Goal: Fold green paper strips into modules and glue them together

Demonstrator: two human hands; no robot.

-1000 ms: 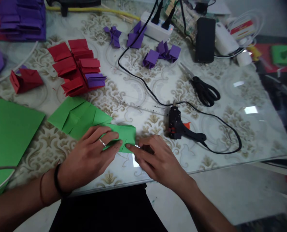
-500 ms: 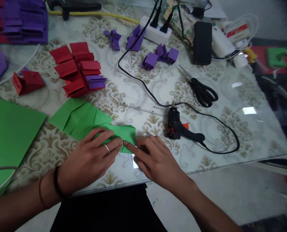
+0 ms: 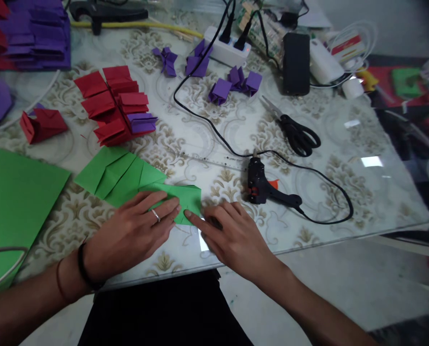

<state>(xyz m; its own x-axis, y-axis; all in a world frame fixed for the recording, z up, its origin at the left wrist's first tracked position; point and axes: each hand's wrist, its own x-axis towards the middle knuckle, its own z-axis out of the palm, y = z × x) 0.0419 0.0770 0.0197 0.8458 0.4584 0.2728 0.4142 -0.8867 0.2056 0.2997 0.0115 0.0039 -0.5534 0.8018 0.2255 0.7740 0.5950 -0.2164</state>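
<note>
Near the front edge of the desk [image 3: 330, 187], a folded green paper strip [image 3: 189, 194] lies flat, its face plain and matte, with a few short crease lines near the lower edge and a thin, dark fold line along the top right. It is a narrow rectangle as far as it shows; the left end is hidden under the left hand [image 3: 135, 230]. Its long axis runs from side to side, roughly along the desk edge, and the squared right end points toward the black plastic glue gun [image 3: 259, 185].

The left hand is laid palm down with fingers nearly together, resting on the strip rather than gripping it. The right hand [image 3: 234, 235] is loosely curled, its index finger stretched out with the tip on the paper; whether the thumb pinches anything, I cannot tell.

Just beyond the left fingers lies a creased green piece [image 3: 119, 175] with slanting flaps. Glossy, clear covering reflects light over the desk's beige scroll pattern. Boxy red paper units [image 3: 109, 108] stand farther back.
</note>
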